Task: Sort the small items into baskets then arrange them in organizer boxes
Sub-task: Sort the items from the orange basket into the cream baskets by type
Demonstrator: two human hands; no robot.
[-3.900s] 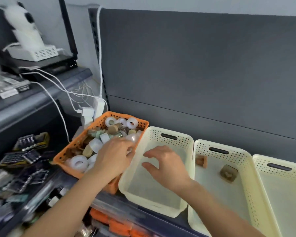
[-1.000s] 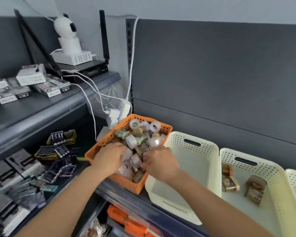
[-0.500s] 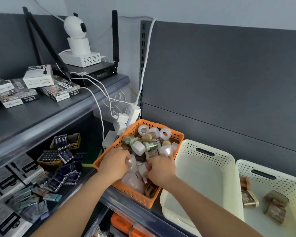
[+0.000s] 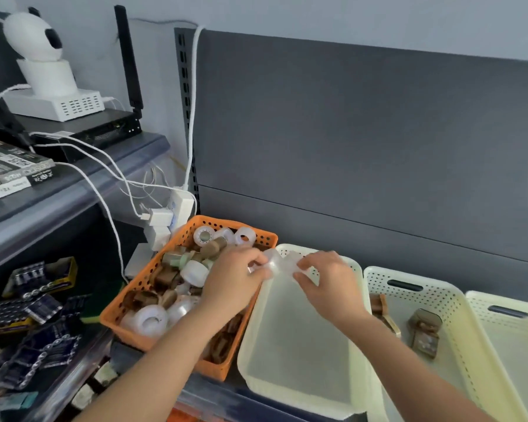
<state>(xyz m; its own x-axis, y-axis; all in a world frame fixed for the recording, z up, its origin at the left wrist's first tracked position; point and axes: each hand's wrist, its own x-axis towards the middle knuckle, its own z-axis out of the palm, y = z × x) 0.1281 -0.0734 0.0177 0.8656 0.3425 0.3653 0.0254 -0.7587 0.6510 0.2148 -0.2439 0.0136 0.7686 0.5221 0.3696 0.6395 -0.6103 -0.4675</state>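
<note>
Left grip point(image 4: 235, 281): fingers curled, pinching a translucent white plastic roll point(image 4: 273, 264). Right grip point(image 4: 333, 287): thumb and forefinger narrow, pinching the same roll from its other side. Motion blur here, so I cannot tell whether this is one piece or two.

The roll sits between both grips, in the air, above the shared edge of two baskets.

- Below and left of the left grip: orange perforated plastic basket point(image 4: 125, 300), heaped with white rolls point(image 4: 150, 319) and brown spools point(image 4: 165, 275).
- Directly beneath the right grip: cream perforated plastic basket point(image 4: 287, 388), touching the orange one.
- Right of the right grip: second cream basket point(image 4: 433, 287), holding brown packaged pieces point(image 4: 424, 330).
- Further right: third cream basket point(image 4: 482, 300), partly out of view.
</note>
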